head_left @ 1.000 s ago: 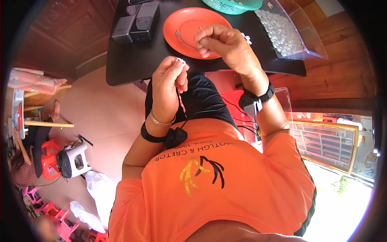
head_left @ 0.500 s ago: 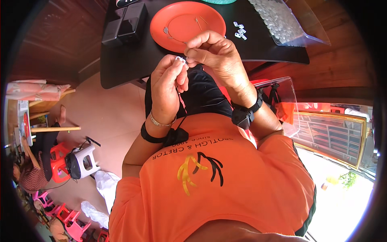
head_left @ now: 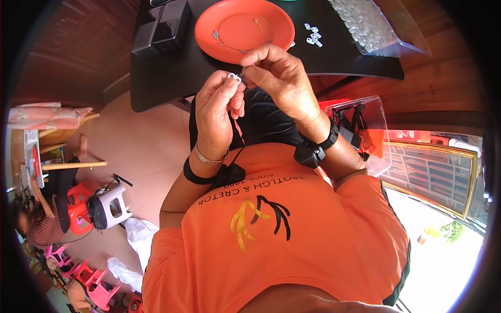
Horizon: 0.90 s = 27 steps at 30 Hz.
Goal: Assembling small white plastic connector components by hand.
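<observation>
Just in front of the table edge, my left hand (head_left: 215, 107) pinches a small white plastic piece with round openings (head_left: 234, 77) between thumb and fingers. My right hand (head_left: 284, 81) is close against its right side, thumb and forefinger pressed together. Whatever lies in that right pinch is too small to make out. Beyond my hands, an orange-red plate (head_left: 206, 47) holds small grey metal bits (head_left: 215, 35) and a few thin sticks (head_left: 259, 26). Several loose white pieces (head_left: 314, 35) lie on the black table (head_left: 162, 86) right of the plate.
A clear tray (head_left: 396, 44) with many whitish pieces stands at the table's right. A black boxy device (head_left: 172, 28) is at the left. Below the table on the right sits a clear bin (head_left: 383, 122). Stools (head_left: 112, 208) and another person (head_left: 47, 224) are at the far left.
My right hand has shifted slightly down and right, its pinch still beside the white piece. My left hand holds the piece almost unmoved. The view has shifted a little.
</observation>
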Each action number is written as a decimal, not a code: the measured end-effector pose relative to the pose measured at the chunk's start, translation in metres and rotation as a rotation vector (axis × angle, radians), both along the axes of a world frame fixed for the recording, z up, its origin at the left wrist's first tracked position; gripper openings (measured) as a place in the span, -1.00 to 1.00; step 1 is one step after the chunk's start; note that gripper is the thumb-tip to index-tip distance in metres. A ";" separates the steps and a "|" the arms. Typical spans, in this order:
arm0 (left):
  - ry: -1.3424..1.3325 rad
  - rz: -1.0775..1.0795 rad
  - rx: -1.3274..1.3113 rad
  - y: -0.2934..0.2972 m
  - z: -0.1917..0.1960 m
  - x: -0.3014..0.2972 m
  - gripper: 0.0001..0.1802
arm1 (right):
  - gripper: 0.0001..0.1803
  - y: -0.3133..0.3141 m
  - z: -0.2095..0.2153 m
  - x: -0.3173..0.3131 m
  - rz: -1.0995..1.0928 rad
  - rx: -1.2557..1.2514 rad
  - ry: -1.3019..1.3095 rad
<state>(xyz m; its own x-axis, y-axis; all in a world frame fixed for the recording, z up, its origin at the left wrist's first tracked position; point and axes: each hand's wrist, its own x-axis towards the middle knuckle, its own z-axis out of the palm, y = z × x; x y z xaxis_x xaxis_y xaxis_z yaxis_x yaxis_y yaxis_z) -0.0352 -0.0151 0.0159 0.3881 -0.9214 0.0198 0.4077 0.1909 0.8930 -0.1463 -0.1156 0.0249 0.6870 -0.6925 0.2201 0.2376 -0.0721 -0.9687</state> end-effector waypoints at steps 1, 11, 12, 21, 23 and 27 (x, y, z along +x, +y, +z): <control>-0.001 0.011 0.009 0.000 0.000 0.000 -0.74 | -0.90 -0.002 0.002 -0.001 0.008 -0.001 -0.011; -0.050 -0.028 0.042 0.003 -0.004 0.001 -0.78 | -0.89 -0.005 0.007 -0.004 0.125 -0.032 0.020; -0.051 -0.025 0.046 0.003 -0.004 0.001 -0.78 | -0.89 -0.004 0.008 -0.004 0.124 -0.030 0.019; -0.060 -0.045 0.066 0.003 -0.004 0.002 -0.78 | -0.87 -0.009 0.008 -0.009 0.113 -0.123 0.069; -0.054 -0.046 0.063 0.003 -0.004 0.002 -0.78 | -0.87 -0.005 0.009 -0.008 0.110 -0.130 0.104; -0.086 -0.043 0.076 0.004 -0.004 0.002 -0.79 | -0.88 -0.006 0.009 -0.009 0.119 -0.127 0.099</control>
